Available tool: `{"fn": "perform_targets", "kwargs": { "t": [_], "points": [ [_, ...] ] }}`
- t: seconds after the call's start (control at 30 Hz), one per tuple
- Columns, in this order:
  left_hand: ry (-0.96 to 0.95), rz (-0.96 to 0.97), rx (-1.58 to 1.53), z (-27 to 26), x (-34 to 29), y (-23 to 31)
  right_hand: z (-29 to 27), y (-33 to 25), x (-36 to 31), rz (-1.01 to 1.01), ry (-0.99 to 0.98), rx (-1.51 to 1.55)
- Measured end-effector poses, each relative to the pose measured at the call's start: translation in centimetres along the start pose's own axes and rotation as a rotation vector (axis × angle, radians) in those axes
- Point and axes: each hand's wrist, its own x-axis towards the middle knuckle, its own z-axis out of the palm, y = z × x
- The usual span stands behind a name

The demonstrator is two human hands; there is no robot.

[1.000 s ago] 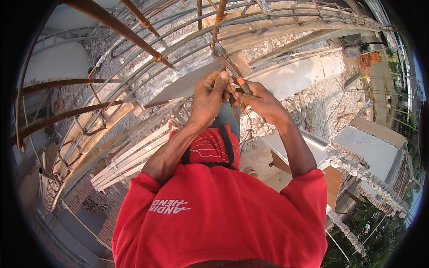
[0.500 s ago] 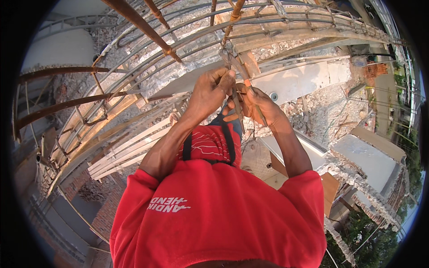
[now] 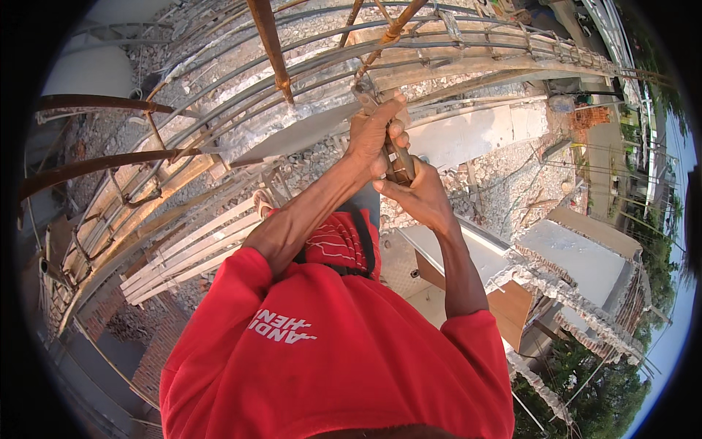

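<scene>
Both my hands are closed round a pair of metal pincers (image 3: 398, 164) in front of my chest. My left hand (image 3: 371, 135) wraps the tool just below its jaws. My right hand (image 3: 424, 197) grips lower down, about the handle ends, with its thumb toward my left hand. The handles lie close together and are partly hidden by my fingers. The head of the pincers is at a rusty steel bar (image 3: 391, 33), by the long grey reinforcing bars (image 3: 322, 62). Whether the jaws hold any wire is too small to tell.
A thick rusty bar (image 3: 270, 51) rises at the upper left, and two more rusty bars (image 3: 110, 164) jut from the left. Timber boards (image 3: 482, 62) run beneath the steel. Pale wooden strips (image 3: 197, 249) lie lower left. Rubble covers the ground below, and a broken-edged slab (image 3: 574, 249) stands right.
The pincers' handles, spread apart before, are now together. My right hand has closed round them, and my left hand has shifted right onto the tool. The view has turned slightly.
</scene>
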Motion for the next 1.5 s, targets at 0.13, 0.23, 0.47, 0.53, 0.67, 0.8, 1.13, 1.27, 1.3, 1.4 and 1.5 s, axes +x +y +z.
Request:
{"fn": "perform_targets", "kwargs": {
  "t": [0.13,0.23,0.47,0.53,0.67,0.8,1.13,1.27,1.3,1.4,1.5],
  "points": [
    [-0.285,-0.064,-0.324,0.6,-0.3,0.9,-2.3,-0.6,-0.5,-0.024,-0.102,-0.233],
    [-0.018,-0.023,-0.373,3.8,-0.3,0.2,-4.3,-3.6,-1.8,-0.172,0.315,-0.953],
    [0.055,-0.214,-0.625,7.1,-0.2,2.6,-6.4,-10.3,-3.0,-0.392,0.408,-1.513],
    [0.034,-0.171,-0.664,7.4,-0.1,2.7,-6.4,-11.3,-3.5,-0.447,0.421,-1.620],
    [-0.029,-0.140,-0.654,6.7,0.6,1.6,-6.3,-12.1,-4.1,-0.314,0.312,-1.543],
    [-0.450,-0.219,-0.699,2.8,1.2,0.7,-6.5,-10.2,-2.1,0.276,-0.148,-0.611],
    [0.037,0.019,-0.074,2.5,0.4,-0.6,0.8,1.5,1.0,-0.297,0.689,-0.938],
    [-0.175,-0.034,-0.096,-0.6,2.1,-0.7,1.1,1.1,1.1,-0.146,0.417,-0.667],
    [-0.299,-0.049,-0.123,-1.5,2.7,-0.7,0.9,1.2,1.2,-0.024,0.305,-0.401],
    [-0.603,-0.154,-0.150,-4.0,3.7,0.0,0.4,2.4,1.9,0.251,-0.135,0.308],
    [-0.622,-0.074,-0.081,-3.7,3.5,0.3,1.4,4.3,3.6,0.243,-0.102,0.122]
  ]
}}
